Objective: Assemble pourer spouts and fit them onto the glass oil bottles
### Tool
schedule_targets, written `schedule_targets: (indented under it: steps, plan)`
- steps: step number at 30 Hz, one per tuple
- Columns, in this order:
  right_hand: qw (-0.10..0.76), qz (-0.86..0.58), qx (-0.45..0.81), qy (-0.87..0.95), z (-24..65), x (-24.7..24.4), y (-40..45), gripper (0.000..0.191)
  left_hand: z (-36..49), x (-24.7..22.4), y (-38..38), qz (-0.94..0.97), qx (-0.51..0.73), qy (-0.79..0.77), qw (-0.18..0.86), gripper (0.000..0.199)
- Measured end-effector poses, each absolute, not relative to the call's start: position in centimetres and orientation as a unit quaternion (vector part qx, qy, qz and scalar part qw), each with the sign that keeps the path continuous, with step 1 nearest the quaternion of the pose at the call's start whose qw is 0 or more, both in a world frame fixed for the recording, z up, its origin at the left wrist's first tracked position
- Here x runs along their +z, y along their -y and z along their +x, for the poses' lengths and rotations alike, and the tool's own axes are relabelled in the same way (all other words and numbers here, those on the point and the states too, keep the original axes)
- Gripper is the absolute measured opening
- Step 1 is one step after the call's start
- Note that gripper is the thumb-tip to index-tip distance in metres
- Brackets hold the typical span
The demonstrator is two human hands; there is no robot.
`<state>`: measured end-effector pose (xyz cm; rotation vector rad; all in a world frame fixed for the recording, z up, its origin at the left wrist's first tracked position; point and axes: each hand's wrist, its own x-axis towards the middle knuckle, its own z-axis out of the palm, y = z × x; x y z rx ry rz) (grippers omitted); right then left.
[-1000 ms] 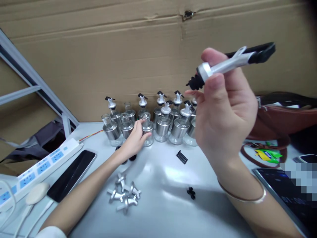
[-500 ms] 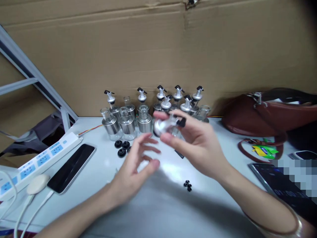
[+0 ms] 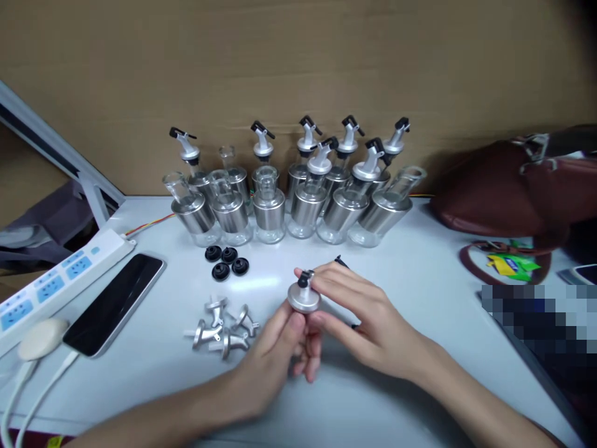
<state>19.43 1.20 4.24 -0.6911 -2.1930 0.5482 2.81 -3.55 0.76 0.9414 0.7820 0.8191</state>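
Note:
A silver bottle pourer with a black tip is held low over the table, its round flange toward me. Closed on the flange's lower edge are the thumb and fingers of my left hand. My right hand grips the same pourer from the right, fingertips by the black tip and thumb at the flange. Several bare silver spouts lie left of my hands. Behind them sit several black rubber stoppers. Part of a black piece shows behind my right hand.
Glass bottles with steel bands stand in rows along the cardboard wall, several topped with pourers. On the left are a phone, a power strip and white cables. A brown bag and a green-yellow packet occupy the right.
The pourer has come down and nearer to me. My left hand, open and apart before, now grips it together with my right. The view has shifted, uncovering the silver spouts.

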Motion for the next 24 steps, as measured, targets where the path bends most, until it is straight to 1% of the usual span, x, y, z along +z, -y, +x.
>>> schedule_targets:
  steps: [2, 3, 6, 8, 13, 17, 20, 21, 22, 24]
  plan:
    - [0.397, -0.281, 0.185, 0.854, 19.7, 3.9, -1.1, 0.011, 2.8, 0.4, 3.7, 0.44, 0.366, -0.362, 0.735, 0.045]
    - [0.402, -0.285, 0.171, 0.853, 19.8, 3.8, -1.1, 0.012, 2.9, 0.2, 3.8, 0.441, 0.379, -0.368, 0.726, 0.041]
    - [0.403, -0.295, 0.139, 0.855, 19.9, 3.4, -1.0, 0.014, 3.3, -0.3, 4.1, 0.428, 0.462, -0.381, 0.677, 0.031]
    - [0.402, -0.308, 0.119, 0.854, 19.9, 3.3, -1.0, 0.013, 3.7, -0.4, 4.2, 0.438, 0.489, -0.373, 0.656, 0.028]
    - [0.392, -0.313, 0.081, 0.861, 19.8, 3.0, -0.9, 0.019, 3.7, -0.4, 4.3, 0.492, 0.444, -0.35, 0.662, 0.03]
    - [0.367, -0.271, 0.117, 0.882, 20.0, 3.1, -0.9, 0.023, 3.2, -0.8, 4.4, 0.542, 0.477, -0.327, 0.609, 0.017]
    - [0.362, -0.285, 0.117, 0.88, 20.4, 3.1, -1.1, 0.017, 2.6, -0.9, 4.6, 0.58, 0.452, -0.303, 0.607, 0.007]
    - [0.361, -0.29, 0.115, 0.879, 20.5, 3.1, -1.2, 0.014, 2.5, -0.8, 4.6, 0.588, 0.436, -0.302, 0.61, 0.008]
    - [0.358, -0.29, 0.115, 0.88, 20.6, 3.0, -1.2, 0.016, 2.3, -0.7, 4.5, 0.593, 0.419, -0.301, 0.618, 0.011]
    - [0.338, -0.285, 0.118, 0.889, 20.5, 2.8, -1.3, 0.03, 2.1, -0.5, 4.3, 0.591, 0.394, -0.314, 0.63, 0.021]
